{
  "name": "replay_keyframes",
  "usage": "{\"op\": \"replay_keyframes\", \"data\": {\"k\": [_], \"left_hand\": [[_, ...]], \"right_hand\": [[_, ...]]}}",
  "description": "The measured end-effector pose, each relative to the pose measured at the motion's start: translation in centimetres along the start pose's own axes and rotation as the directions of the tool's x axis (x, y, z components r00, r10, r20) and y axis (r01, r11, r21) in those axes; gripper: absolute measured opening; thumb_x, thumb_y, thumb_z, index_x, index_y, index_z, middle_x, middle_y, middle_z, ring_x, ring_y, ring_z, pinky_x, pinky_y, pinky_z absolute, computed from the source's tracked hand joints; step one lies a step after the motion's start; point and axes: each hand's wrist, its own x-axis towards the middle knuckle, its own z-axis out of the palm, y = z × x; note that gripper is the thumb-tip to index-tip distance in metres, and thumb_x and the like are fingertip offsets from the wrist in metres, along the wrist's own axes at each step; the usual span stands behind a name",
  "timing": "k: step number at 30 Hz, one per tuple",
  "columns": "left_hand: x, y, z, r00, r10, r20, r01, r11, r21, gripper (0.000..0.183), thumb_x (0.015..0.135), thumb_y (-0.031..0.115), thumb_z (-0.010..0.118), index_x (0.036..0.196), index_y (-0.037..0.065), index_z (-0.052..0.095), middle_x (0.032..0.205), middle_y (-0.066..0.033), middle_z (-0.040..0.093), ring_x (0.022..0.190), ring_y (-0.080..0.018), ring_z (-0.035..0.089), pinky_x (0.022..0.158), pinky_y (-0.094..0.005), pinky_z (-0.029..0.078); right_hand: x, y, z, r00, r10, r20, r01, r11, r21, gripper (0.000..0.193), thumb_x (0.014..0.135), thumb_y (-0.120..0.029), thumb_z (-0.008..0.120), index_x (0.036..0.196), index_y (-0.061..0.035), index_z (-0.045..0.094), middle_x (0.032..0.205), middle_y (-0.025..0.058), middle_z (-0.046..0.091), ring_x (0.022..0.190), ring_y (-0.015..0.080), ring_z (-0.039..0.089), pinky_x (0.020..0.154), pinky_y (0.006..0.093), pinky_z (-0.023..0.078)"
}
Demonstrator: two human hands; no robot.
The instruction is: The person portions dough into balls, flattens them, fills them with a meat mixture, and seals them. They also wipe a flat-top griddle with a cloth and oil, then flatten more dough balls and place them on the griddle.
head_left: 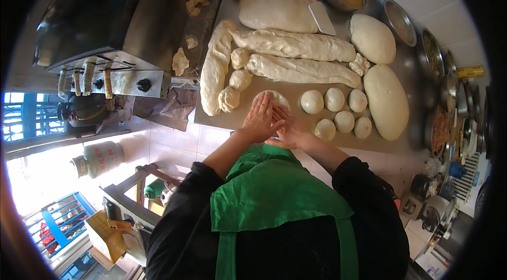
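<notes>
My left hand [259, 117] and my right hand [290, 128] lie together with fingers stretched out, pressing on a piece of dough [281, 101] near the table's front edge. The hands cover most of that piece. To the right of my hands sit several smooth round dough balls [334, 100]. Left of them is a pair of rough dough lumps [229, 99]. Beyond my hands stretch long dough rolls [303, 71], and another dough roll [215, 68] runs along the left side.
Large dough slabs [277, 11] [388, 101] rest at the back and right of the metal table [237, 123]. A white scraper [321, 18] leans on the back slab. Bowls [400, 22] line the far edges. A dark oven [105, 21] with knobs stands left.
</notes>
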Motion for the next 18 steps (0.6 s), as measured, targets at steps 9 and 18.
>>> {"op": "replay_keyframes", "data": {"k": [9, 18], "left_hand": [[-0.5, -1.0, -0.5, 0.999, -0.014, 0.029, 0.014, 1.000, 0.005, 0.094, 0.090, 0.062, 0.047, 0.149, -0.008, 0.025, 0.158, -0.0240, 0.021, 0.149, -0.0347, 0.014, 0.121, -0.0481, 0.006], [-2.3, -0.2, -1.2, 0.996, 0.067, 0.057, -0.082, 0.943, 0.323, 0.105, 0.073, 0.057, 0.063, 0.150, -0.004, 0.026, 0.158, -0.0235, 0.022, 0.149, -0.0348, 0.016, 0.121, -0.0480, 0.007]], "right_hand": [[0.4, 0.7, -1.7, 0.992, 0.117, 0.055, -0.127, 0.958, 0.257, 0.090, 0.081, -0.054, 0.065, 0.148, -0.0020, 0.034, 0.157, 0.0201, 0.025, 0.147, 0.0338, 0.020, 0.121, 0.0444, 0.013], [0.8, 1.6, -1.3, 0.973, 0.205, 0.101, -0.192, 0.973, -0.132, 0.111, 0.076, -0.066, 0.064, 0.154, -0.0006, 0.017, 0.162, 0.0154, 0.014, 0.151, 0.0274, 0.008, 0.123, 0.0415, 0.005]]}}
